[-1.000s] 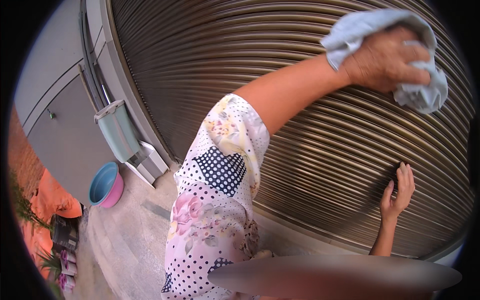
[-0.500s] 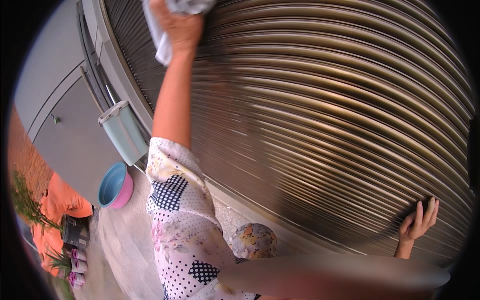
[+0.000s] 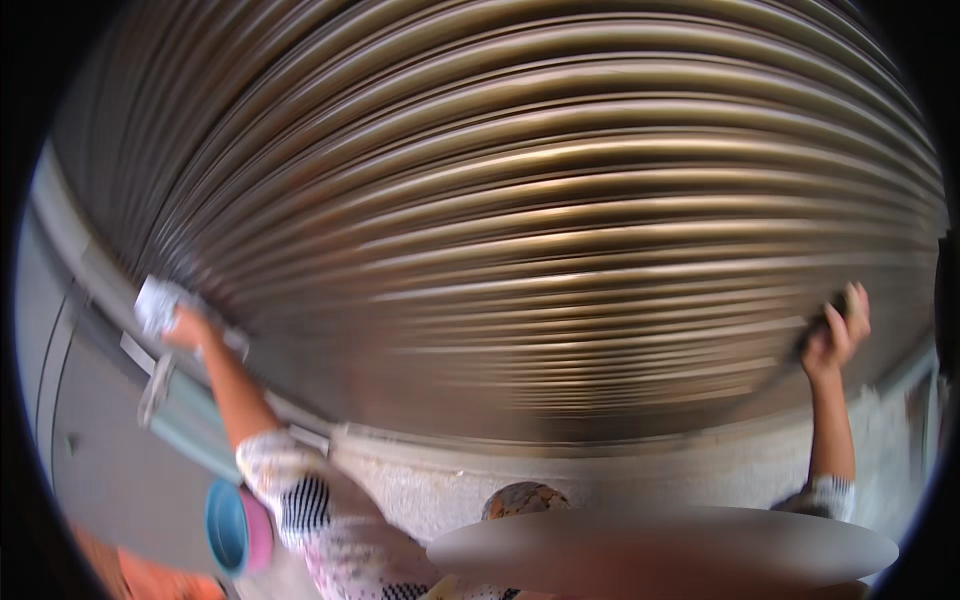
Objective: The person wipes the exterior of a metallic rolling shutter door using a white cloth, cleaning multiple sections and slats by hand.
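Observation:
A wide ribbed metal roller shutter [image 3: 520, 230] fills most of the view. My left hand [image 3: 188, 328] is stretched out to the shutter's left edge, shut on a pale crumpled cloth [image 3: 155, 300] that presses against the slats. Its patterned short sleeve [image 3: 290, 480] shows lower left. At the far right my right hand [image 3: 842, 325] rests against the shutter with its fingers apart, beside a small dark patch [image 3: 812, 335] on the slats. The picture is blurred by motion.
A grey wall panel [image 3: 90, 450] stands left of the shutter with a pale green box [image 3: 195, 425] fixed to it. Below that sit a blue and pink basin [image 3: 238, 525] and something orange [image 3: 130, 580]. Rough concrete floor [image 3: 650, 470] runs along the shutter's foot.
My left hand swept the cloth from the shutter's upper right to its top left, then down to the left edge. My right hand stayed on the shutter. The view tilted up.

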Tool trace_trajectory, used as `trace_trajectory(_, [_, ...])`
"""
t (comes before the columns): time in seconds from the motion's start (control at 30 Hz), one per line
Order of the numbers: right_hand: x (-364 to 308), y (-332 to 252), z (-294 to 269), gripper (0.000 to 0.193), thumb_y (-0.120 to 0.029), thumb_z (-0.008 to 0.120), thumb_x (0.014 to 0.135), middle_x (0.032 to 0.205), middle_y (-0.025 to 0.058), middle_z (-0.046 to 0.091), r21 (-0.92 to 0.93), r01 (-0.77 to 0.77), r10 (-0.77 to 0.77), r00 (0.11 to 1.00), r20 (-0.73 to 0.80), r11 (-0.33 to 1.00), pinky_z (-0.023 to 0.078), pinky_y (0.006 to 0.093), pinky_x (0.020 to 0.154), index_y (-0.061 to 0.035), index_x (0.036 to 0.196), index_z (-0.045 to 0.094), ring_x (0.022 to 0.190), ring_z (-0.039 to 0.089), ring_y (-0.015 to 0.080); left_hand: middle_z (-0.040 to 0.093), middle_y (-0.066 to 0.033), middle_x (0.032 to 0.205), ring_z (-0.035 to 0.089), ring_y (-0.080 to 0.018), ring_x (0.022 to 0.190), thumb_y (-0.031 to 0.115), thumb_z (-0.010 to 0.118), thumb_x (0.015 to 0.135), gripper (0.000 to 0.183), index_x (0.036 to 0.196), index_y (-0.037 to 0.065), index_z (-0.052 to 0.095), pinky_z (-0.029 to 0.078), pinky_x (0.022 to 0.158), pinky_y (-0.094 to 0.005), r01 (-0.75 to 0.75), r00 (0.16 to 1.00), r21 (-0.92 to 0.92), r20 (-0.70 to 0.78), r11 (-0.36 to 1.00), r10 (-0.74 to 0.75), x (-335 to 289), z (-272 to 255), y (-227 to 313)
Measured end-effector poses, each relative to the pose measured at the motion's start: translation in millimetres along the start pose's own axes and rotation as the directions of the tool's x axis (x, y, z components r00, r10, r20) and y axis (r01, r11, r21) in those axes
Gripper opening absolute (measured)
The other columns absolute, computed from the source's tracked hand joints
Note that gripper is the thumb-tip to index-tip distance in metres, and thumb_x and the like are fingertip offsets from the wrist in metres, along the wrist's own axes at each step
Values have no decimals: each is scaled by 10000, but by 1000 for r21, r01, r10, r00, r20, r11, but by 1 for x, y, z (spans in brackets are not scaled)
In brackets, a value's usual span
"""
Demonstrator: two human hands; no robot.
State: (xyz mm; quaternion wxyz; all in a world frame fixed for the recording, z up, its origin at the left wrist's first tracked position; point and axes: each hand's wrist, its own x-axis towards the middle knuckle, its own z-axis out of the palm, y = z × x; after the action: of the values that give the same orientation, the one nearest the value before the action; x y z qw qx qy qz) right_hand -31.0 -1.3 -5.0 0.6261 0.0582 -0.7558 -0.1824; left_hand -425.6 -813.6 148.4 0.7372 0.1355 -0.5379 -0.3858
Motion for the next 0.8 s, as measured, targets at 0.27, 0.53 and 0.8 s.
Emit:
trace_trajectory(0.27, [21, -14, 19, 271, -191, 480, 816, 1178, 160, 572, 121, 18, -2, 992, -130, 992, 371, 409, 840, -101, 1045, 592, 1103, 525, 325, 573, -189, 1092, 585, -267, 934, 19, 696, 758, 559, 1225, -34, 394, 501, 832, -375, -62, 997, -325, -54, 944, 47, -71, 9, 216])
trace_trajectory(0.53, [24, -48, 17, 347, -57, 571, 719, 1240, 71, 568, 389, -26, 85, 987, -135, 921, 374, 327, 917, -103, 1056, 637, 1166, 515, 202, 465, -197, 1265, 432, -359, 1196, 131, 738, 719, 608, 1233, 3, 438, 330, 1025, -472, -814, 356, -558, -265, 159, 896, -180, -3, 495])
trace_trajectory(0.8, [44, -63, 24, 214, -47, 644, 647, 1062, 30, 616, 700, 49, 109, 978, -180, 713, 435, 323, 753, -78, 858, 634, 1079, 549, 191, 490, -171, 1254, 448, -327, 1182, 146, 699, 711, 536, 1204, 63, 505, 359, 993, -386, -572, 75, -711, -542, -410, 837, -350, -27, 777])
